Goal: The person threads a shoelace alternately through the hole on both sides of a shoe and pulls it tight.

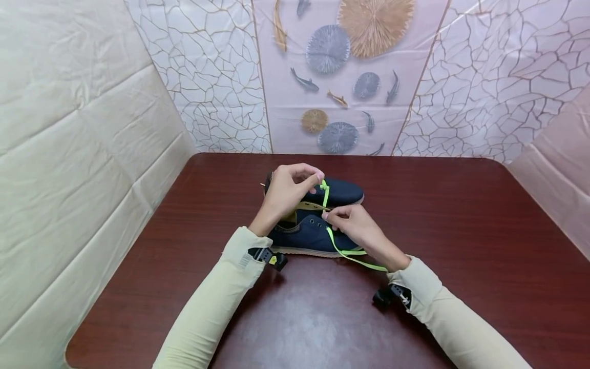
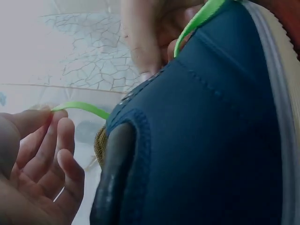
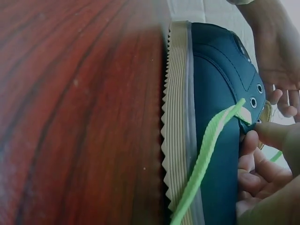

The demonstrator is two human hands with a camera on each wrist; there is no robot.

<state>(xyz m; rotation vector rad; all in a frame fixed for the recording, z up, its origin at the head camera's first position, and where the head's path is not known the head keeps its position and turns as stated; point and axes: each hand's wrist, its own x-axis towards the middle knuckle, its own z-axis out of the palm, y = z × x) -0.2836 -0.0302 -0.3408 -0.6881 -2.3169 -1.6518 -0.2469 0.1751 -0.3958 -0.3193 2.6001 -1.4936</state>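
A navy blue shoe [image 1: 299, 237] with a pale ribbed sole [image 3: 176, 93] sits sideways on the table, its toe to the right. My left hand [image 1: 288, 189] is raised over the shoe opening and pinches one end of a lime-green shoelace [image 2: 82, 106] between thumb and forefinger. From there the lace runs taut down to the eyelet area. My right hand [image 1: 359, 224] pinches the edge of the shoe's eyelet flap, thumb on top near the metal eyelets [image 3: 253, 101]. The lace's other length [image 3: 206, 154] comes out of the flap and hangs over the shoe's near side.
A second navy shoe [image 1: 346, 191] lies just behind the first, toe also to the right. Both rest on a dark red wooden table [image 1: 461, 230]. A patterned cloth wall [image 1: 221, 77] rises at its back edge, and a pale cloth [image 1: 92, 128] hangs along the left.
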